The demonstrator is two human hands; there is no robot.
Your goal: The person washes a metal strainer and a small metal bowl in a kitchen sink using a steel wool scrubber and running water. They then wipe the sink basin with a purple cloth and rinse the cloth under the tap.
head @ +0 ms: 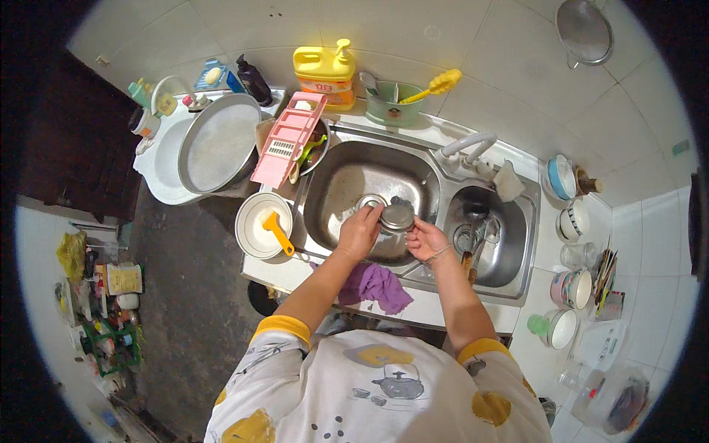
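Over the large left basin of the stainless steel sink (343, 166), a small round metal piece, like a lid or drain cup (397, 217), is held between both hands. My left hand (359, 230) grips its left edge with thumb and fingers. My right hand (426, 239) pinches its right edge. Just beyond the piece is a dark patch of unclear nature. Below it lies the basin's drain (369, 204), partly covered by my left hand. A crumpled purple cloth (376, 288) rests on the front counter edge, below my forearms.
White bowls (249, 221) with an orange-handled peeler (277, 232) stand left of the sink. A pink grater (291, 141) leans over a metal bowl. The faucet (468, 143) rises behind the basins. Utensils lie in the small basin (507, 243). Several bowls (570, 289) line the right counter.
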